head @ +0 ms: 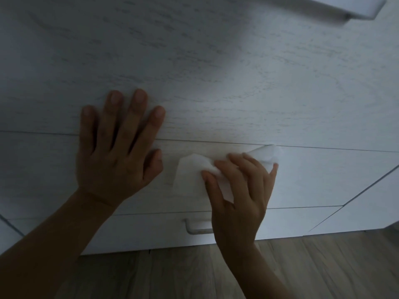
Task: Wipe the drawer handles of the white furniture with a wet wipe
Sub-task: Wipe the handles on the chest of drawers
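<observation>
White wood-grain furniture [216, 72] fills the view from above, dimly lit, with pale drawer fronts below its top and a brown plank floor [172, 275] at its foot. The left hand [117, 152] lies flat on the top near the front edge, fingers straight and spread, thumb hanging over the seam, grasping nothing and bracing the body. The right hand [239, 190] has its fingers curled round a white wipe [190, 173], pressed against the top drawer [323, 180] just under the seam. The wipe seems to be wrapped over that drawer's handle, though the handle is hidden beneath cloth and fingers, so this cannot be confirmed. One drawer down, a lower handle [194, 230], a pale bar, shows partly behind the right wrist and is not touched by the wipe. To do this step well, the hand should fold the wipe round the bar so it covers front, top and underside, then slide along its full length with steady pressure, ends included, while the flat hand holds the drawer from rolling open. A fresh fold of the wipe would suit the next handle. A blurred white object [354, 7] sits at the upper right corner. No brand, label or writing can be read anywhere.
</observation>
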Demonstrator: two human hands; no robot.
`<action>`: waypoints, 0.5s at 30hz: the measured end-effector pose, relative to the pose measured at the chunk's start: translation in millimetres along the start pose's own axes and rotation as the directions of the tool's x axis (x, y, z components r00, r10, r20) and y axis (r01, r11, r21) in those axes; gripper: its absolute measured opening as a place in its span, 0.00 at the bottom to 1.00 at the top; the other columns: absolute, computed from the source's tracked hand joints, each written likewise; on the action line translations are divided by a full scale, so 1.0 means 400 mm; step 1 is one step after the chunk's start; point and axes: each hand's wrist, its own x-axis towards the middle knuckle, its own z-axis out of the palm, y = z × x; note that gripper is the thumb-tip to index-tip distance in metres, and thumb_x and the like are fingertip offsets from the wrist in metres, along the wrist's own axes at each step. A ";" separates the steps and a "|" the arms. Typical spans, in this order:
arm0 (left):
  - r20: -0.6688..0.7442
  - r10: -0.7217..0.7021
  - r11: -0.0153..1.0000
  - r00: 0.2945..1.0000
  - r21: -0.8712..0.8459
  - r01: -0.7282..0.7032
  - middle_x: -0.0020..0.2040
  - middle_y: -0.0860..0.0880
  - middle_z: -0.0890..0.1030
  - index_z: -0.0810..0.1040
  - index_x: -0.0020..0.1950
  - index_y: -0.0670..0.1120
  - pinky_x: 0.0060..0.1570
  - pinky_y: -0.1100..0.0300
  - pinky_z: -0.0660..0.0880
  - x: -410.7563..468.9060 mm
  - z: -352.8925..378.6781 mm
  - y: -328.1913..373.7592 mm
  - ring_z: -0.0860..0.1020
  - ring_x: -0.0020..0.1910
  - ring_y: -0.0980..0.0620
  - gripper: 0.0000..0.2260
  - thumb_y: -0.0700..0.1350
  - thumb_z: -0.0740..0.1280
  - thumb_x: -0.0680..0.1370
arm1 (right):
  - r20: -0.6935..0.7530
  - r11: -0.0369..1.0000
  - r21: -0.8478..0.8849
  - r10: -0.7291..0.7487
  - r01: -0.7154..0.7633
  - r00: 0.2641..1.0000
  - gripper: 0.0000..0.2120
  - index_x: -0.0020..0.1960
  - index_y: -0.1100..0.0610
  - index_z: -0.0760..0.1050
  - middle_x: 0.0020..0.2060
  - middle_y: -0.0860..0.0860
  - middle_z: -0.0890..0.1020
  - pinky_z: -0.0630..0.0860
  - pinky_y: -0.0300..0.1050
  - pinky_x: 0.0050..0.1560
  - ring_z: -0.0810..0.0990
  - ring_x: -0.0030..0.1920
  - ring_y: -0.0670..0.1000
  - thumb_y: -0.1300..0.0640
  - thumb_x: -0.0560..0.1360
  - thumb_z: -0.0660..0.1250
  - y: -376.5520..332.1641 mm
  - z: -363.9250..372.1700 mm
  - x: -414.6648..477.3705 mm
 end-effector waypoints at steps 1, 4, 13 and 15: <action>-0.004 0.002 1.000 1.000 0.001 -0.002 0.81 0.45 0.49 0.56 0.81 0.42 0.78 0.46 0.45 0.000 0.001 -0.001 0.47 0.80 0.44 0.27 0.51 0.52 0.83 | -0.009 1.000 0.013 0.018 -0.017 1.000 0.08 0.51 0.52 0.76 0.53 0.50 0.77 0.61 0.67 0.70 0.76 0.58 0.52 0.48 0.78 0.66 -0.004 0.005 -0.001; -0.003 0.007 1.000 1.000 -0.001 -0.007 0.81 0.44 0.49 0.56 0.81 0.42 0.78 0.46 0.45 0.004 0.002 -0.002 0.47 0.80 0.44 0.27 0.51 0.51 0.83 | 0.008 0.997 0.056 0.050 -0.051 0.999 0.08 0.54 0.53 0.75 0.54 0.49 0.75 0.69 0.65 0.60 0.74 0.59 0.50 0.50 0.78 0.66 -0.018 0.004 -0.011; 0.003 -0.002 1.000 1.000 0.002 0.002 0.81 0.44 0.49 0.56 0.81 0.42 0.77 0.46 0.46 0.001 0.000 0.000 0.48 0.80 0.43 0.27 0.52 0.51 0.83 | -0.021 0.993 0.073 0.094 -0.093 0.995 0.14 0.49 0.59 0.83 0.50 0.49 0.76 0.76 0.57 0.50 0.76 0.54 0.50 0.49 0.78 0.65 -0.016 -0.022 0.007; 0.005 -0.001 1.000 1.000 -0.004 0.001 0.81 0.44 0.49 0.56 0.81 0.42 0.78 0.46 0.46 0.001 -0.001 -0.001 0.48 0.80 0.43 0.27 0.51 0.51 0.83 | -0.033 0.995 0.089 0.054 -0.051 0.998 0.10 0.50 0.59 0.83 0.48 0.51 0.79 0.77 0.56 0.50 0.77 0.53 0.52 0.54 0.78 0.67 -0.008 -0.029 0.002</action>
